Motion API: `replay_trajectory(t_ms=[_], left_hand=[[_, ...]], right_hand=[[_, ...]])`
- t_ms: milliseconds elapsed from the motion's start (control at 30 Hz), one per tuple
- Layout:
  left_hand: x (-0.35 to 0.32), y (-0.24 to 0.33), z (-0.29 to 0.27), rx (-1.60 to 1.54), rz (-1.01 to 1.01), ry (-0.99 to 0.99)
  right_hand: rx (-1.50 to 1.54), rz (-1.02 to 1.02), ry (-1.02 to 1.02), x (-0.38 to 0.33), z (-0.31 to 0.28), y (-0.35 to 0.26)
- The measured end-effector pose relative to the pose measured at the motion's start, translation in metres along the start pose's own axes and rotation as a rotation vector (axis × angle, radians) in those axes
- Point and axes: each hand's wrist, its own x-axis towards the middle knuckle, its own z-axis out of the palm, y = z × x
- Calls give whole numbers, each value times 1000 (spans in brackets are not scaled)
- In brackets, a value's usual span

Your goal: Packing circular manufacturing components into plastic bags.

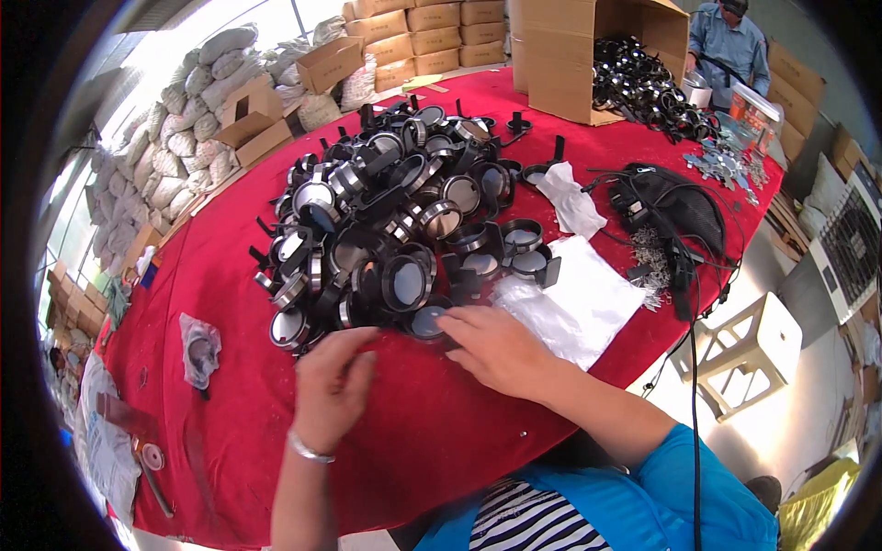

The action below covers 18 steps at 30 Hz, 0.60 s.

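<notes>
A large heap of black round parts (pixel 404 282) with silvery rims, pale discs and short flat handles sits in front of me; I cannot tell their exact kind. My left hand (pixel 333 387), with a silver bracelet at the wrist, is at the heap's near edge, thumb and fingers apart and holding nothing visible. Stretched-out fingers of my right hand (pixel 501 351) reach one near round part (pixel 427 322); whether they touch it is unclear. Beside that hand, to its right, lie clear plastic bags (pixel 588 298).
One bagged round part (pixel 200 351) lies at left. Rightward are a black mesh pouch (pixel 675 211) with cables, small metal pieces (pixel 650 266) and a stool (pixel 744 354). A tipped carton (pixel 560 60) spills more black parts near a person in blue (pixel 730 46).
</notes>
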Motion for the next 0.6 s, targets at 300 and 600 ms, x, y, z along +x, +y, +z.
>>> replay_trajectory(t_ms=[300, 600], left_hand=[[-38, 6, 38, 81, 103, -2], [-53, -13, 58, 631, 189, -150]], right_hand=[[663, 195, -281, -7, -21, -11], [472, 97, -210, -42, -10, -7]])
